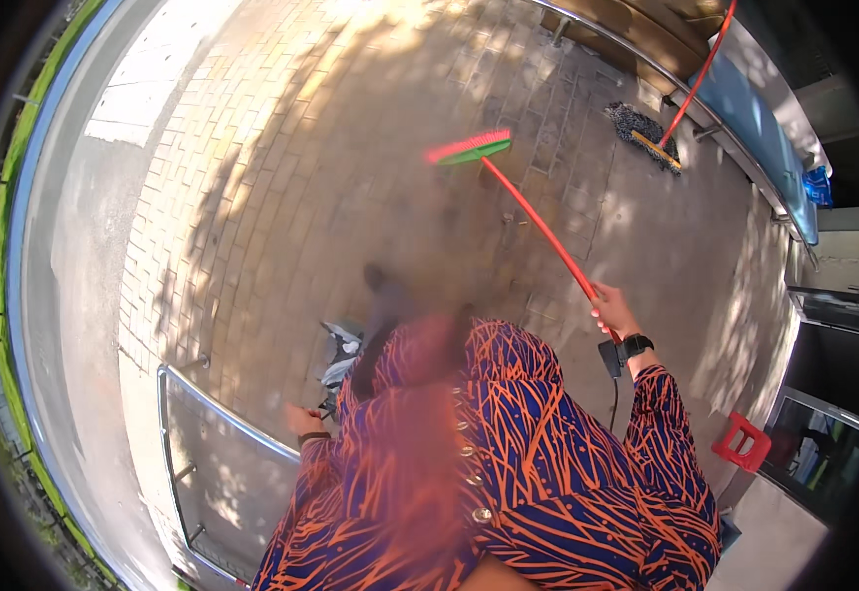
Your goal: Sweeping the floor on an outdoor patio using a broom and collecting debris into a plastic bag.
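Your right hand (613, 310) is clenched around the long red handle of the push broom with the green block and red bristles (471, 147); the grip sits near the upper end of the stick, just above the black watch (637, 345) on that wrist. From there the handle runs up and to your left, and the broom head lies out ahead of you on the brick-paved ground (282, 167), well away from your body. The head is blurred, so whether its bristles touch the bricks cannot be told.

Your left hand (303, 421) is low at your left side, just above the curved metal railing (215, 414), with a dark band at the wrist. It looks closed, yet whether it holds anything cannot be told, since your patterned orange and blue sleeve (567, 463) and body hide much of it.

Further off, to your right, a grey string mop with a red handle (644, 130) leans against a second metal rail by a blue panel (759, 128). A small red plastic stool (741, 441) stands on the paving near your right elbow. Leaf shadows dapple the bricks all around.
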